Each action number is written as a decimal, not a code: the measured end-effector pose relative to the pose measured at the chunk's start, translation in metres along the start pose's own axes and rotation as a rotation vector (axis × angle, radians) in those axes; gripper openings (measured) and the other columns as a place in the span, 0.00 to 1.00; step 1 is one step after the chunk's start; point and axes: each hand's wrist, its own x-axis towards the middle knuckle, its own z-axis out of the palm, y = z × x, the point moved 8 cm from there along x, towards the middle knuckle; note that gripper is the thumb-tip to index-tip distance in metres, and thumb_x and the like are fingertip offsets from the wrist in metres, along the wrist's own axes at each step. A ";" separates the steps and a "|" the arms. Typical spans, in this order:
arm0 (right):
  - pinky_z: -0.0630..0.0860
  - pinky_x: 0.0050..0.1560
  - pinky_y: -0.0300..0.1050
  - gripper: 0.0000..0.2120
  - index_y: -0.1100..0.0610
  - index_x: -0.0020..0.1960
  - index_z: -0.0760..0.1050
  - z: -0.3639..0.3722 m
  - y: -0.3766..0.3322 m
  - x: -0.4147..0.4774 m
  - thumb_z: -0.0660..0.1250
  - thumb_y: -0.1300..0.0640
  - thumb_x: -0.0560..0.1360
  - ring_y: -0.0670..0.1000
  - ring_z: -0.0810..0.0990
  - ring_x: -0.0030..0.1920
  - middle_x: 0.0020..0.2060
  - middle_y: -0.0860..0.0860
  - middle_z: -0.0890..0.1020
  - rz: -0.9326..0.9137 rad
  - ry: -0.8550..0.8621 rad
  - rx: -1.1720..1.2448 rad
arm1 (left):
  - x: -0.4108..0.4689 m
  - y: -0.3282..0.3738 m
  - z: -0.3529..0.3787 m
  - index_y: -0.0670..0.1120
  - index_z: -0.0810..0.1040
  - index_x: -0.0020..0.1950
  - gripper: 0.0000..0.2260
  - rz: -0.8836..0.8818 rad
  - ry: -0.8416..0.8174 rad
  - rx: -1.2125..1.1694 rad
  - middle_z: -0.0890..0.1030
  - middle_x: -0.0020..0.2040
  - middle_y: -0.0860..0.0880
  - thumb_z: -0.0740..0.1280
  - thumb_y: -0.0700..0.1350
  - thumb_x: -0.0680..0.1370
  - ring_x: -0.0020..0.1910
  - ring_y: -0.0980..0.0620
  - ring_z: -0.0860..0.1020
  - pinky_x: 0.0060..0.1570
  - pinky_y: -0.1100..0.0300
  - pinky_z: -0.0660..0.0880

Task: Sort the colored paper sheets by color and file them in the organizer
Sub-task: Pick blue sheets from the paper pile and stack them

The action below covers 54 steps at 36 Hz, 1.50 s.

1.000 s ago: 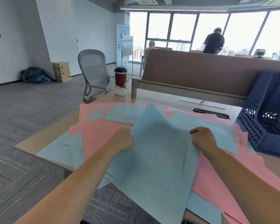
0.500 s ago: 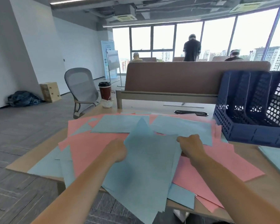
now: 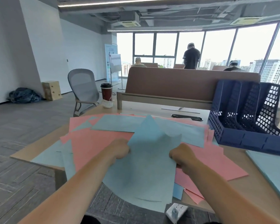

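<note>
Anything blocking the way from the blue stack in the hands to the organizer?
Nothing upright does. Left hand and right hand grip the blue stack; only flat loose sheets lie between it and the organizer.

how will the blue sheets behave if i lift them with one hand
Probably floppy: the blue sheets bow and sag past the table edge between the left hand and right hand. Likely light, since two edge grips carry them. They may fan apart, as their lower edges look misaligned.
</note>
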 end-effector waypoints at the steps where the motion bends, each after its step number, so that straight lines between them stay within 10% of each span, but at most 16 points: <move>1: 0.69 0.35 0.45 0.11 0.67 0.46 0.78 -0.002 -0.002 0.002 0.58 0.72 0.69 0.57 0.77 0.38 0.39 0.62 0.79 -0.029 0.020 -0.017 | 0.000 0.001 0.000 0.43 0.81 0.57 0.12 0.011 0.006 -0.027 0.80 0.55 0.45 0.64 0.38 0.76 0.53 0.44 0.79 0.52 0.57 0.76; 9: 0.80 0.43 0.50 0.14 0.58 0.43 0.76 -0.035 -0.031 0.014 0.57 0.72 0.70 0.57 0.81 0.40 0.41 0.55 0.81 -0.183 0.148 0.017 | 0.011 0.012 0.002 0.37 0.82 0.50 0.15 -0.065 -0.021 -0.590 0.85 0.47 0.37 0.74 0.39 0.65 0.45 0.39 0.84 0.54 0.39 0.79; 18: 0.71 0.37 0.46 0.09 0.70 0.42 0.75 -0.049 -0.031 0.086 0.60 0.68 0.65 0.54 0.74 0.34 0.35 0.59 0.79 -0.164 0.169 -0.113 | 0.059 0.033 0.031 0.44 0.83 0.46 0.07 -0.003 -0.017 -0.538 0.85 0.50 0.43 0.68 0.35 0.74 0.52 0.42 0.82 0.60 0.45 0.76; 28: 0.67 0.31 0.41 0.04 0.63 0.35 0.75 -0.066 -0.020 0.139 0.66 0.64 0.68 0.56 0.75 0.33 0.33 0.57 0.77 -0.117 0.142 -0.466 | 0.100 0.066 0.052 0.43 0.82 0.41 0.06 -0.007 0.106 -0.631 0.82 0.41 0.42 0.66 0.37 0.68 0.39 0.43 0.80 0.40 0.54 0.71; 32: 0.70 0.35 0.43 0.03 0.59 0.45 0.74 -0.073 -0.026 0.146 0.62 0.61 0.73 0.58 0.78 0.43 0.43 0.56 0.80 -0.157 0.193 -0.668 | 0.112 0.077 0.080 0.38 0.81 0.47 0.11 -0.041 0.043 -0.687 0.82 0.44 0.37 0.64 0.35 0.67 0.42 0.40 0.81 0.43 0.49 0.75; 37: 0.74 0.60 0.53 0.31 0.58 0.73 0.61 -0.062 -0.007 0.146 0.62 0.40 0.78 0.61 0.76 0.63 0.65 0.58 0.76 -0.093 0.080 -0.826 | 0.124 0.074 0.102 0.35 0.77 0.53 0.16 -0.072 0.044 -0.645 0.81 0.52 0.34 0.60 0.36 0.67 0.47 0.39 0.81 0.42 0.52 0.72; 45: 0.73 0.58 0.53 0.29 0.57 0.73 0.61 -0.058 -0.011 0.124 0.56 0.38 0.80 0.60 0.78 0.60 0.61 0.57 0.78 -0.132 0.105 -0.939 | 0.114 0.080 0.104 0.43 0.75 0.46 0.10 -0.101 0.128 -0.614 0.74 0.37 0.47 0.57 0.32 0.76 0.34 0.48 0.71 0.32 0.63 0.64; 54: 0.77 0.55 0.53 0.24 0.57 0.70 0.64 -0.078 -0.019 0.110 0.57 0.45 0.80 0.59 0.79 0.54 0.56 0.56 0.77 -0.149 0.218 -0.888 | 0.111 0.083 0.106 0.40 0.77 0.47 0.09 -0.155 0.118 -0.638 0.77 0.42 0.41 0.59 0.33 0.74 0.41 0.45 0.74 0.40 0.56 0.68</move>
